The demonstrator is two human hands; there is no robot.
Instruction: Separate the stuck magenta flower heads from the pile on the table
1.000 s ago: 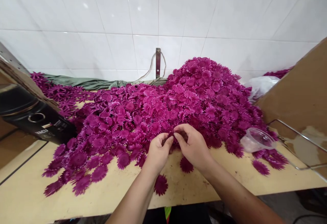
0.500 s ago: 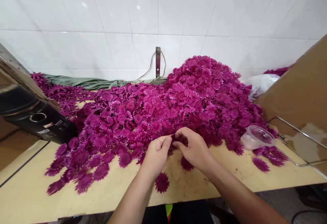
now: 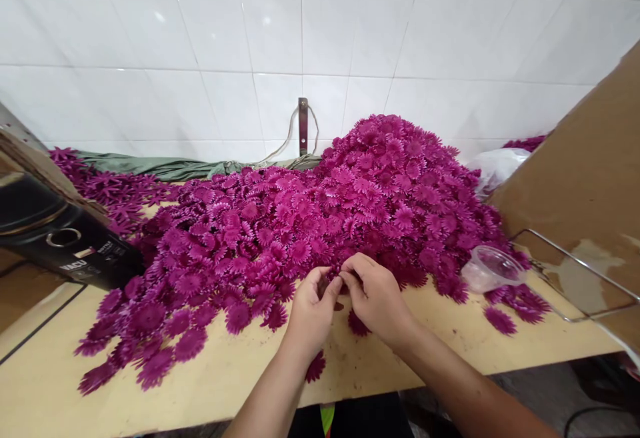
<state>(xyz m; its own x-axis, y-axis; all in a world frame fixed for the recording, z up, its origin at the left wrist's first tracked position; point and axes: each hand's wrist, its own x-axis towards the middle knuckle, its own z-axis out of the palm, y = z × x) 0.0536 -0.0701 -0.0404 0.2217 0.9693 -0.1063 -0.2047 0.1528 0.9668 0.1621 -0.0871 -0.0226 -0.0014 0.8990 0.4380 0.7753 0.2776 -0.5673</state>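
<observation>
My left hand and my right hand meet at the front of a large heap of magenta artificial flower heads. Thumbs and fingers of both are pinched together, tip to tip, around a small magenta flower piece that the fingers mostly hide. One loose flower head lies under my right hand. Another single flower head is partly covered by my left wrist, near the table's front edge.
A clear plastic cup lies tipped at right, beside a wire frame and a cardboard sheet. On the left leans a black cylindrical container. Green cloth runs along the tiled wall behind the wooden table.
The view has shifted slightly, so the scene sits a little lower and further left. Both hands stay together, with the fingers moved slightly and the held piece less visible.
</observation>
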